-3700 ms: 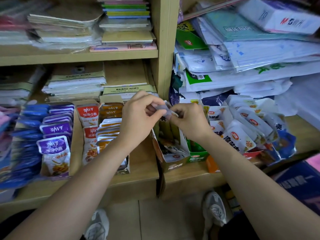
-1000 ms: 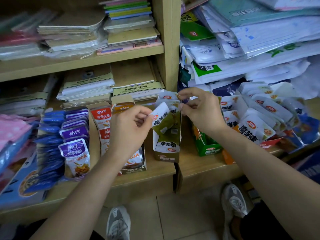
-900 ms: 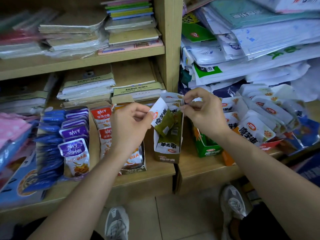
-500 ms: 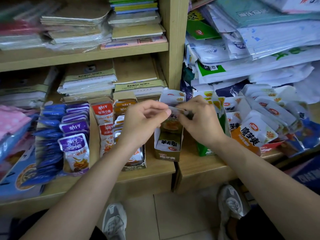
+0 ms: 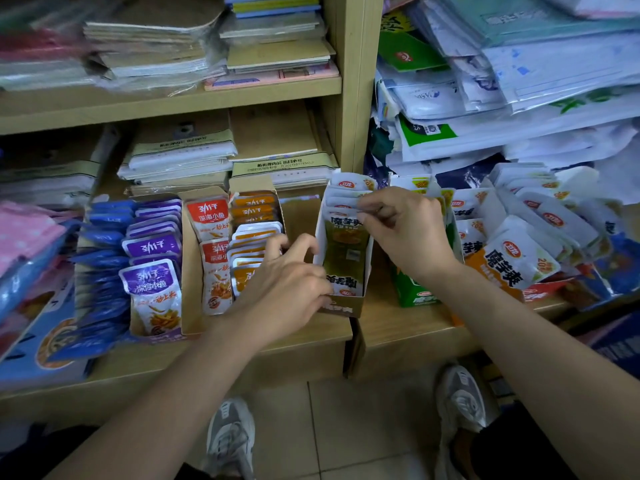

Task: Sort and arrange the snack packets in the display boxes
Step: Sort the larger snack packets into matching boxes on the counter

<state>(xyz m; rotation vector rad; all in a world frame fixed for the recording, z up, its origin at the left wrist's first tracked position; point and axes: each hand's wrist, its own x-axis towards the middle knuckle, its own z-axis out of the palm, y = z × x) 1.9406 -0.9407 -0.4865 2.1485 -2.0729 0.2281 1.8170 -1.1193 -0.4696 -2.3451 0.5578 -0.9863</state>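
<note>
1. The display box (image 5: 341, 308) is standing at the front edge of the shelf (image 5: 304, 341), carrying a row of olive packets (image 5: 346, 244).
2. The left hand (image 5: 287, 289) is grasping the display box's left wall, fingers curled.
3. The right hand (image 5: 401, 230) is pinching packet tops at its rear.
4. A green box (image 5: 415, 294) is sitting just right of it, and orange packets (image 5: 254, 233) just left.

Lower shelf (image 5: 391, 327): pale wood, 2 sections w/ a gap btwn. Left section, L to R: blue pkts (image 5: 104, 237), cardboard boxes (image 5: 189, 289) w/ purple pkts (image 5: 151, 247), red pkts (image 5: 207, 216), orange pkts (image 5: 254, 211), then narrow box (image 5: 341, 308) of olive-green pkts (image 5: 346, 244) by the gap. Paper stacks (image 5: 180, 161) at the back. Right section: green box (image 5: 414, 296), beside it a loose heap of white pkts (image 5: 519, 261)
</note>
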